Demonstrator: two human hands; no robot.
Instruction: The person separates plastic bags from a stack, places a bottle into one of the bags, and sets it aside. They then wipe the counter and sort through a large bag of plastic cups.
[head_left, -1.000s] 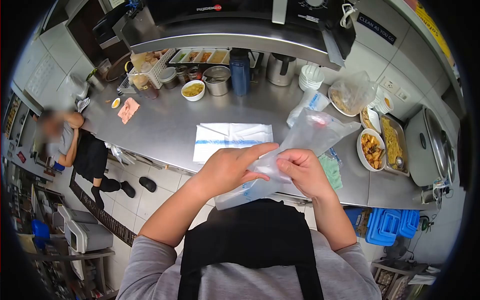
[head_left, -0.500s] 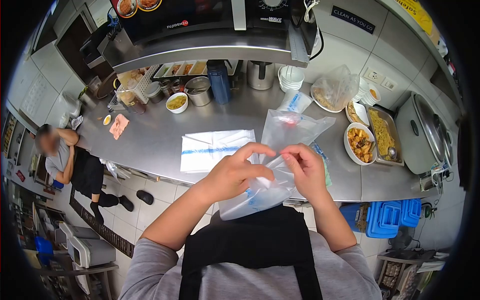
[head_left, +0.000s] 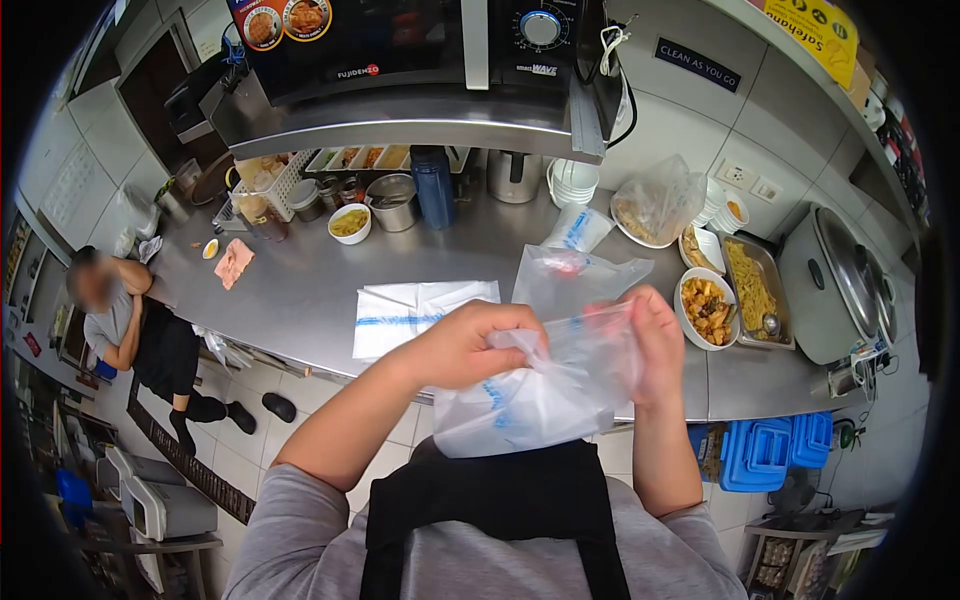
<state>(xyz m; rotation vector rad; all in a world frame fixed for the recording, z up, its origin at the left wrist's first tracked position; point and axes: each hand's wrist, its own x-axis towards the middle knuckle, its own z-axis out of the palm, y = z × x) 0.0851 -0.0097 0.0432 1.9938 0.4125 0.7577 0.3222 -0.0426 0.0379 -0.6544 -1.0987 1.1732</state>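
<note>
A clear plastic bag with blue print (head_left: 520,405) is stretched between both hands in front of the black apron. My left hand (head_left: 480,345) is closed around gathered plastic at the bag's middle. The fingers of my right hand (head_left: 652,335), slightly blurred, pinch the bag's edge on the right. Behind the hands, another clear bag (head_left: 575,280) lies on the steel counter. Folded white sheets with a blue stripe (head_left: 410,305) lie on the counter beyond my left hand.
On the counter's right are a white bowl of food (head_left: 708,308), a metal tray of noodles (head_left: 757,295) and a large cooker (head_left: 825,285). A blue tumbler (head_left: 432,188) stands at the back under the microwave shelf (head_left: 420,137). A person (head_left: 120,320) is at the far left.
My right hand has moved right, pulling the bag's edge outward. My left hand has closed from spread fingers onto the plastic. The camera view has tilted slightly upward.
</note>
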